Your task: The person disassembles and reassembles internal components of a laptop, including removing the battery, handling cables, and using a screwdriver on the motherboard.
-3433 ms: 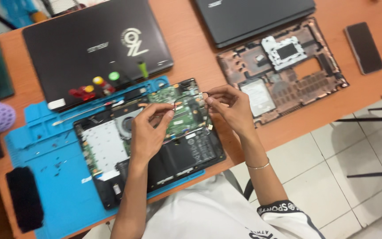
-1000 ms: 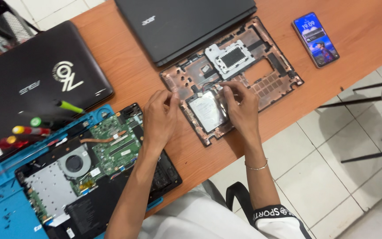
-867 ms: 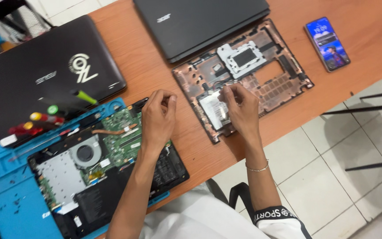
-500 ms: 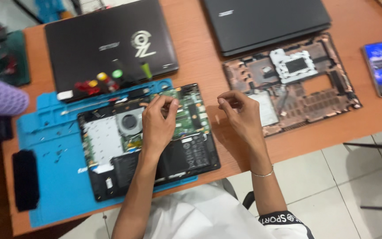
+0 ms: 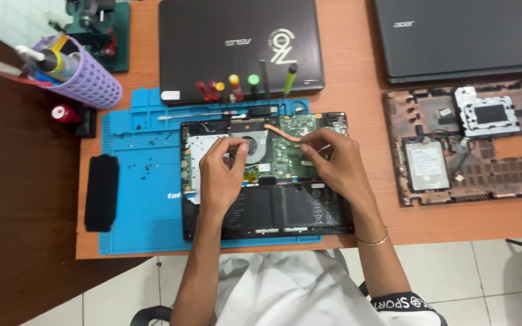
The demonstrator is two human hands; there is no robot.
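Observation:
An opened laptop lies on a blue repair mat, showing its green motherboard, fan, copper heat pipe and black battery. My left hand hovers over the laptop's left half, its thumb and forefinger curled together by the fan. My right hand rests over the motherboard with its fingertips pinched down beside the heat pipe. Whether either hand holds a small part is hidden by the fingers.
A closed black laptop and a grey one lie at the back. A brown bottom case with a hard drive sits right. Screwdrivers, a purple tool basket and a black pad are nearby.
Both hands left the brown bottom case with the hard drive and came back left onto the opened laptop on the blue mat. The view swung left; the phone is out of view.

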